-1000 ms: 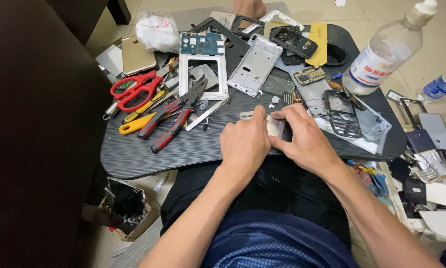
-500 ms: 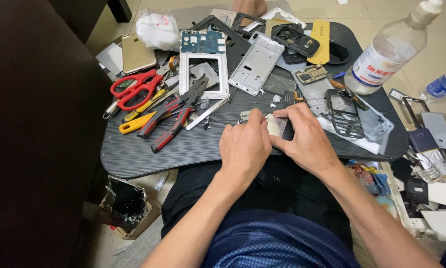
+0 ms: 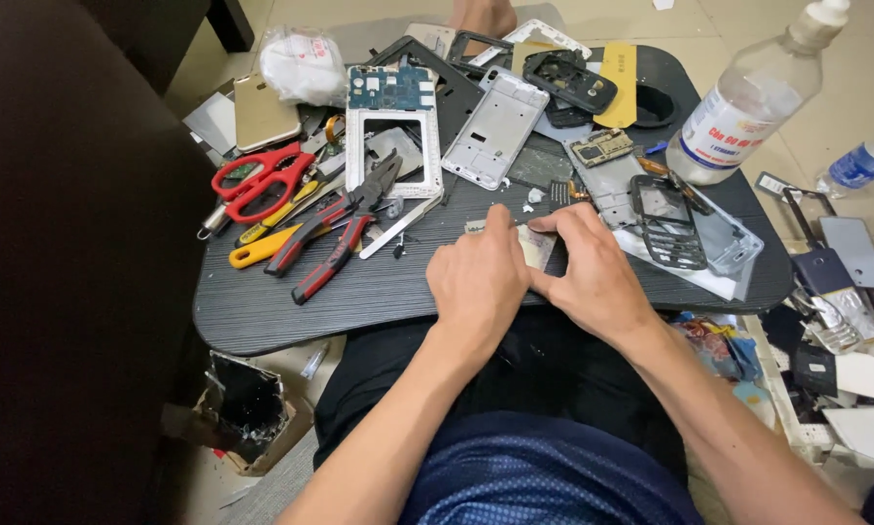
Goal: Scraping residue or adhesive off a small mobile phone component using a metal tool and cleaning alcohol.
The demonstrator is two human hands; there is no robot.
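Note:
My left hand (image 3: 478,282) and my right hand (image 3: 593,277) meet at the near middle of a dark lap tray (image 3: 262,311). Both press on a small flat pale part (image 3: 536,243) that lies on the tray; most of it is hidden under my fingers. The left index finger points up along its left edge, and the right thumb and index finger pinch its top right side.
Red-handled scissors (image 3: 252,180), pliers (image 3: 335,233) and a yellow-handled tool (image 3: 262,248) lie at the left. Phone frames (image 3: 495,131), a circuit board (image 3: 390,87) and a keypad frame (image 3: 665,219) fill the back. A clear bottle (image 3: 753,102) stands at right. Loose parts cover the floor at right.
Both hands stay on the small part with only slight finger shifts. The view has tilted a little.

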